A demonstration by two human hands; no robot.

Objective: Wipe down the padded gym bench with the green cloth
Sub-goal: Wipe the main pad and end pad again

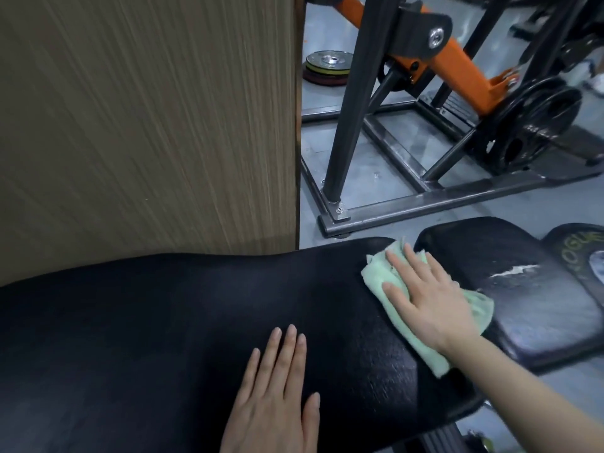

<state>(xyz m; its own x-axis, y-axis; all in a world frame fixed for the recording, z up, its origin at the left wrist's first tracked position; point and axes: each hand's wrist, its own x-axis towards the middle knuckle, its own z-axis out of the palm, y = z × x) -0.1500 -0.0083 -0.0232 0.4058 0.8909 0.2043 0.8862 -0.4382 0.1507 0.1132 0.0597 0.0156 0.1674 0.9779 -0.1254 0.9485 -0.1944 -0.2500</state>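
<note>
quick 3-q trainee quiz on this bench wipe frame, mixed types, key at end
1. True or false: the right hand presses the green cloth flat with straight fingers.
2. Where does the left hand rest? A) on the long bench pad, bare of cloth; B) on the orange machine arm; C) on the wooden panel.
3. Fill in: the white tear shows on the ____ pad, the one right of the cloth.

Key:
1. True.
2. A.
3. Seat; the tear is on the seat pad, across the gap from the long pad.
</note>
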